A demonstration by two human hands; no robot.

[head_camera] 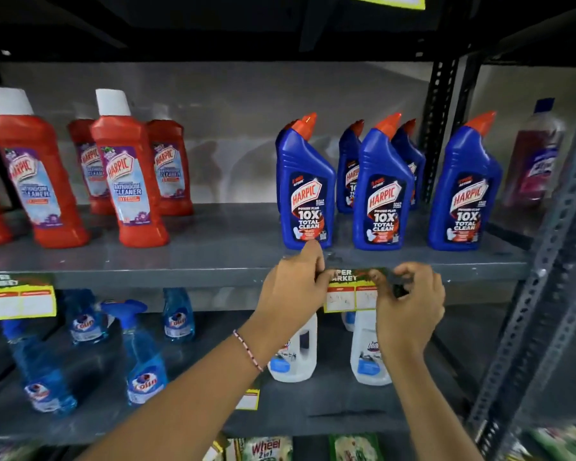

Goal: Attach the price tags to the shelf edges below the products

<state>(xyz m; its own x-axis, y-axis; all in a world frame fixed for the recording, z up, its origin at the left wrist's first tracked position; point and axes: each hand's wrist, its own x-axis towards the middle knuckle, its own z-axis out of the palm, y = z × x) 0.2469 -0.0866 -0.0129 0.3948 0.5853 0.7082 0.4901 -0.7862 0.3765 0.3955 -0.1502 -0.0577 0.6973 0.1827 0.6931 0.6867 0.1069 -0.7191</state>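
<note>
Price tag [350,289] lies flat against the front of the grey shelf edge [180,277], between the two hands, long axis horizontal, printed face outward; its green header reads "SUPER MARKET" in part, with a yellow-bordered white panel below bearing faint, unreadable writing. Left hand [291,291] pinches the tag's left end, fingers curled closed, index tip up by the shelf lip. Right hand [409,304] is curled closed at the tag's right end, pinching a small dark object I cannot identify. Directly above the hands stand blue bottles [308,194] marked "HARPIC POWER PLUS 10X TOTAL CLEAN". Far left of the left hand, a second tag [19,299] hangs beneath red bottles [130,181] labelled "HARPIC BATHROOM CLEANER".
</note>
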